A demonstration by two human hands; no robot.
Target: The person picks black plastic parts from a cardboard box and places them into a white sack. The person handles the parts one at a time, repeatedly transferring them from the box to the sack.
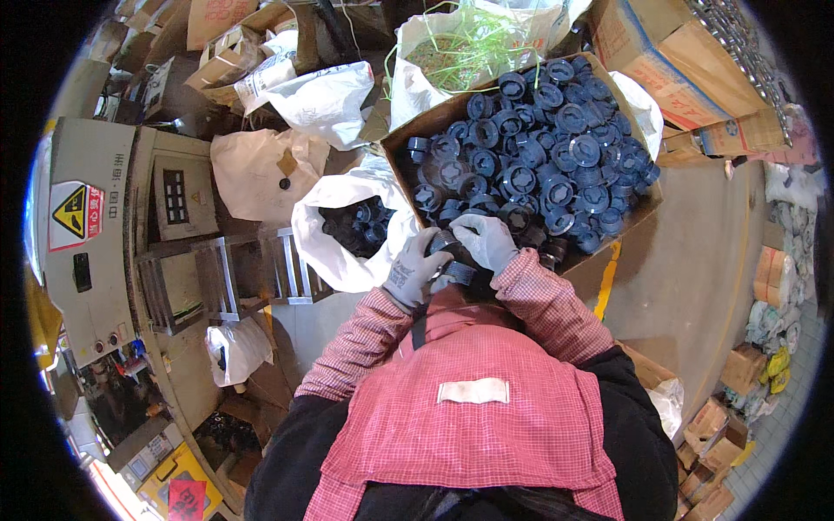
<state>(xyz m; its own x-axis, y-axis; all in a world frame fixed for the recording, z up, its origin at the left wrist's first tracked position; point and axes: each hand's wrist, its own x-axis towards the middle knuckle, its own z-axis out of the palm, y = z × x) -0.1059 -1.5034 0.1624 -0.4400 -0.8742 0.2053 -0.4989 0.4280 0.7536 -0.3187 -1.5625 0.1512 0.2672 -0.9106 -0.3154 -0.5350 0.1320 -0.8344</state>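
Observation:
My left hand [414, 268], in a grey-white work glove, grips dark threaded plastic caps [460, 273] near my chest, at the near left corner of a big cardboard box [603, 251]. My right hand [485, 241], gloved too, is just to their right with its fingers bent; whether it pinches anything is hidden. Many dark blue-black plastic caps [521, 179] fill the box in a heap. Left of the box stands an open white woven sack [339, 267] with more dark parts [371, 228] inside.
A metal rack [225, 277] and a grey machine cabinet [91, 260] with a warning sign stand at the left. Beyond the box is a sack [417, 98] with green stalks [472, 52]. Cartons [684, 71] are stacked at the upper right. A small white bag [241, 352] is lower left.

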